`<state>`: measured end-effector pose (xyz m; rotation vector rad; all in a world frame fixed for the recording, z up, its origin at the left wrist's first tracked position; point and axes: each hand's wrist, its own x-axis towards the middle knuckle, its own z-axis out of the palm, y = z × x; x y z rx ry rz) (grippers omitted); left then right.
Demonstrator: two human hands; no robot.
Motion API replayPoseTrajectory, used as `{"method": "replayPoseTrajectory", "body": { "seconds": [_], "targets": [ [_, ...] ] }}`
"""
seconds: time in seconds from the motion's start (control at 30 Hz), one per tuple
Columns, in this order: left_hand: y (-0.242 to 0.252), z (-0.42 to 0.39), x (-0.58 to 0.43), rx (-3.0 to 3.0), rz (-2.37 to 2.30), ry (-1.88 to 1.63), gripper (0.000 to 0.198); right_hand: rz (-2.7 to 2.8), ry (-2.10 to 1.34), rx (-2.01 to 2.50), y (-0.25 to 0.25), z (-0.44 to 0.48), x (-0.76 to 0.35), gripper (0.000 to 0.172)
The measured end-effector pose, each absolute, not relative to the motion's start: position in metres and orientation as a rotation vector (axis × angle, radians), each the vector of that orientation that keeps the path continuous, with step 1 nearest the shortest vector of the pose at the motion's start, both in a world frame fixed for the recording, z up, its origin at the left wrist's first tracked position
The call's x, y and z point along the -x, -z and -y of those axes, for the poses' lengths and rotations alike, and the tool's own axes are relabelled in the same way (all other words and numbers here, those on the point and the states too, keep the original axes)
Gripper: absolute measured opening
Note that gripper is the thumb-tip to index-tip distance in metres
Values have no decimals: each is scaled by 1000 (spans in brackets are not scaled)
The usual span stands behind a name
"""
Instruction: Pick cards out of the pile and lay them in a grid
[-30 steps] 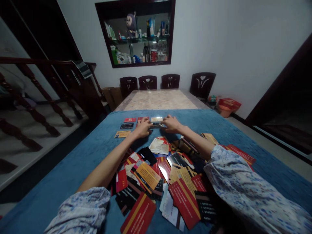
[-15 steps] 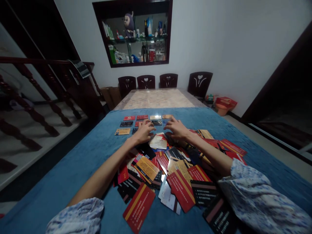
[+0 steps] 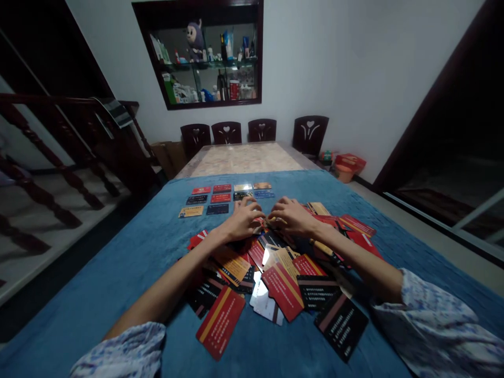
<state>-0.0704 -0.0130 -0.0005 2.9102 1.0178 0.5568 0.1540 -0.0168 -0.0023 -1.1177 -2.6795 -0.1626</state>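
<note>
Left hand (image 3: 244, 220) and right hand (image 3: 290, 216) — curled, grip unclear — touch the card pile (image 3: 281, 286) at its far edge.

Four chairs (image 3: 310, 134), ten laid-out cards (image 3: 220, 198), two hands (image 3: 244, 220)

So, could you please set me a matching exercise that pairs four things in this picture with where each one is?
Things:
1. plush toy
2. neat rows of cards
3. left hand
4. dark chairs

Places:
A. at the far end of the table
B. on the wall shelf
C. on the far edge of the loose card pile
D. flat on the blue cloth, past the pile

Pairs: 1-B, 2-D, 3-C, 4-A.
</note>
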Motion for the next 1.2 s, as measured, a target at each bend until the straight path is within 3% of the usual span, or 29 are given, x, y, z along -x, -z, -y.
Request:
{"method": "replayPoseTrajectory", "body": {
  "seconds": [0.37, 0.63, 0.97, 1.2],
  "targets": [
    [5, 26, 50, -2849, -953, -371, 22, 2570, 135, 972, 28, 32, -184, 24],
    [5, 25, 51, -2739, -1002, -266, 39, 2572, 10, 883, 29, 37, -179, 31],
    [15, 20, 52, -2742, -1098, -354, 32, 2563, 101, 1077, 35, 32, -173, 30],
    [6, 19, 62, -2743, -875, -251, 30, 2606, 200, 1215, 29, 24, -164, 30]
  ]
}}
